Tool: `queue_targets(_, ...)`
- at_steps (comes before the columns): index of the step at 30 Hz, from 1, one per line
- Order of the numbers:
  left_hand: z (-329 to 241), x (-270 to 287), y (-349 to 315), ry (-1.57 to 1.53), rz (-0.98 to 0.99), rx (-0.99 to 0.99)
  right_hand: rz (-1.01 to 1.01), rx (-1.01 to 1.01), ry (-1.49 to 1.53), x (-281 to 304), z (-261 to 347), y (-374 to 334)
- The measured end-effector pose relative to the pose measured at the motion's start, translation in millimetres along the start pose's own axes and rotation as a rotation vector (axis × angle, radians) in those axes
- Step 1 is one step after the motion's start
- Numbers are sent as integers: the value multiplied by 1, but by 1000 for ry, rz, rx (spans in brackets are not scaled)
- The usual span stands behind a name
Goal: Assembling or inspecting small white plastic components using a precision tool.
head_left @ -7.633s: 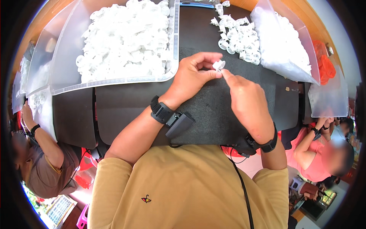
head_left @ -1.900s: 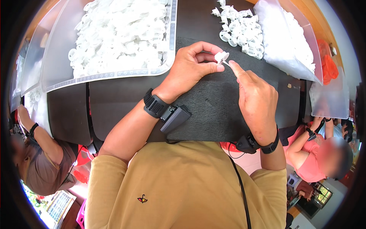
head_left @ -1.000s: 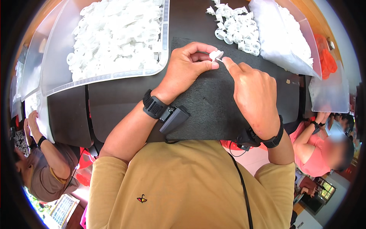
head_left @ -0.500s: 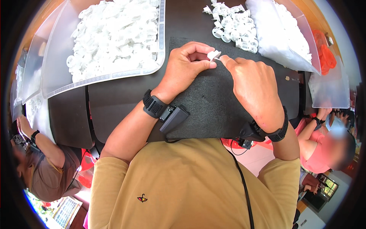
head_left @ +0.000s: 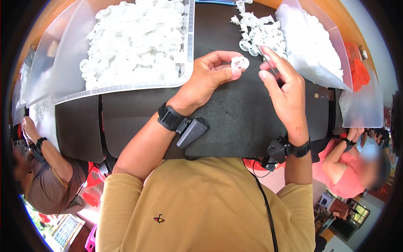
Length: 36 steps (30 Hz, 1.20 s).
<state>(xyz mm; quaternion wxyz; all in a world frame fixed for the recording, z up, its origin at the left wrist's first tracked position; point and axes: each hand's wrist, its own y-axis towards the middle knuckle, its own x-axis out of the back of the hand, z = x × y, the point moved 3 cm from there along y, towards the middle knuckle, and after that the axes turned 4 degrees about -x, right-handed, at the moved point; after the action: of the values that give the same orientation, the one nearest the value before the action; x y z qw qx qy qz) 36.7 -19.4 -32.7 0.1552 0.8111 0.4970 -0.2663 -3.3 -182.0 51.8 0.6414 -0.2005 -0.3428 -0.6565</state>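
Note:
My left hand [head_left: 205, 80] pinches a small white round plastic part [head_left: 240, 63] between thumb and fingertips, above the far end of a dark mat [head_left: 235, 117]. My right hand [head_left: 290, 88] is to the right of it, apart from the part. In its fingers lies a thin tool with a slim shaft [head_left: 270, 64] and a dark handle, mostly covered by the hand; its exact kind is unclear. Behind my right fingertips is a loose pile of similar white plastic parts [head_left: 254, 31].
A large clear bin [head_left: 126, 91] heaped with white parts stands at the far left. A clear plastic bag [head_left: 298, 38] of white pieces sits in a bin at the far right. Co-workers sit on both sides. A blue object [head_left: 216, 2] shows at the far edge.
My right hand has turned palm inward and drawn away to the right from the white part, bringing the tool's shaft into view. The part in my left hand is now turned differently.

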Motion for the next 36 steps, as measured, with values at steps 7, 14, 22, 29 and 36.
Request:
queue_targets(7, 4, 4, 1, -40, 7, 4, 147, -283, 533, -29, -21, 10)
queue_targets(14, 1, -3, 1, 3, -15, -2, -28, -167, 390, -37, -19, 10)
queue_targets(22, 7, -4, -1, 29, -55, -50, -179, 152, 33, -46, 2, 0)
queue_targets(29, 0, -6, -1, 88, 3, -40, -148, 92, 118, -40, -6, 2)
queue_targets(36, -2, -5, 0, 123, 81, 66, 71, -247, 445, -31, -20, 6)
